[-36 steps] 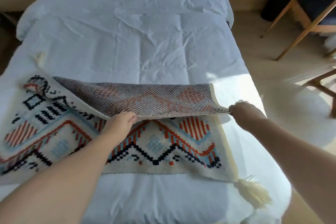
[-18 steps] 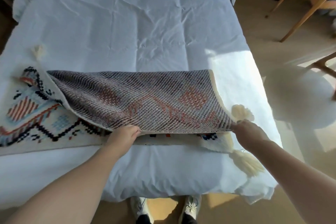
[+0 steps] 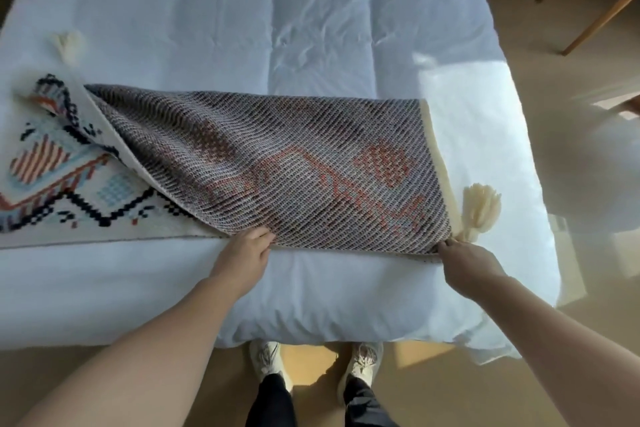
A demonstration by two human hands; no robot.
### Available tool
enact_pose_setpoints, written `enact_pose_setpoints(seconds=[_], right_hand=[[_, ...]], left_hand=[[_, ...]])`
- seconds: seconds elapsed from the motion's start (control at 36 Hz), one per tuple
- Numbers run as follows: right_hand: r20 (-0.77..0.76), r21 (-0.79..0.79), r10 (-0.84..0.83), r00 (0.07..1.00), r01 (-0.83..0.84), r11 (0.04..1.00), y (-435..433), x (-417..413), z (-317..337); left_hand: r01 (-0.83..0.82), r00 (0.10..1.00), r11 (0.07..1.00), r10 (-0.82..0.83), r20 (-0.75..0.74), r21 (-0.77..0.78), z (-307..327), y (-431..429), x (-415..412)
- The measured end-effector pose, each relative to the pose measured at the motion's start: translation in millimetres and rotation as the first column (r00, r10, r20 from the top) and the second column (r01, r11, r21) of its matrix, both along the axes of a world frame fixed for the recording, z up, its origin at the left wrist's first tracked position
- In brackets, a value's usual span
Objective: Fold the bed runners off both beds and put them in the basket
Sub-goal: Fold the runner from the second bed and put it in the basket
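Our fingers (image 3: 446, 243) pinch the runner (image 3: 277, 170) along its near folded edge, right hand (image 3: 465, 262) at the corner, left hand (image 3: 242, 253) mid-length. It lies lengthwise across the bed (image 3: 311, 28), unfolded portion stretching leftward, nearer our left hand.

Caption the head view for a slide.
Both hands, left and right, fold the patterned bed runner lengthwise on the white bed.

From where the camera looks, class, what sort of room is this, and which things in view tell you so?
Most likely a bedroom, perhaps a hotel room. A bed with a white duvet fills the view, a patterned runner with a tassel lies across its foot, and wooden chair legs stand on the floor beside it.
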State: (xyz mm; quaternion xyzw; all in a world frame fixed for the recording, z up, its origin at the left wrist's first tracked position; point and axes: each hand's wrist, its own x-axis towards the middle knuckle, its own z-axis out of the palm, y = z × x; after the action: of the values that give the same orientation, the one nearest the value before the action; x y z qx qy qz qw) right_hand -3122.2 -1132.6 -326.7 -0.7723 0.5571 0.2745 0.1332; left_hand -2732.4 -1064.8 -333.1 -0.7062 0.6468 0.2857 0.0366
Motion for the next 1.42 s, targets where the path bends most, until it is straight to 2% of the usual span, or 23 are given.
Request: enact_pose_setpoints(seconds=[0.17,0.39,0.5,0.78,0.97,1.22,1.42], right_hand=[[0.030,0.026,-0.004,1.000,0.003,1.000,-9,39,62],[0.307,0.048,-0.057,0.950,0.044,0.998,-2,146,147],[0.372,0.029,0.013,0.928,-0.025,0.999,8,206,180],[0.404,-0.055,0.072,0.912,-0.054,0.997,38,372,214],[0.395,-0.014,0.040,0.918,-0.038,0.999,57,482,217],[0.345,0.032,0.024,0.938,-0.037,0.999,38,546,206],[0.371,0.079,-0.038,0.928,0.009,0.997,-29,596,181]], left_hand=[[-0.150,0.988,0.988,0.151,-0.042,0.022,68,10,12],[-0.326,0.944,0.940,0.318,-0.091,-0.100,169,46,59],[-0.357,0.933,0.925,0.347,-0.099,-0.131,197,71,104],[-0.387,0.921,0.907,0.369,-0.127,-0.166,222,125,273],[-0.375,0.926,0.913,0.359,-0.120,-0.160,226,142,376],[-0.323,0.945,0.928,0.304,-0.124,-0.185,220,110,433],[-0.272,0.961,0.951,0.260,-0.099,-0.144,206,74,463]])
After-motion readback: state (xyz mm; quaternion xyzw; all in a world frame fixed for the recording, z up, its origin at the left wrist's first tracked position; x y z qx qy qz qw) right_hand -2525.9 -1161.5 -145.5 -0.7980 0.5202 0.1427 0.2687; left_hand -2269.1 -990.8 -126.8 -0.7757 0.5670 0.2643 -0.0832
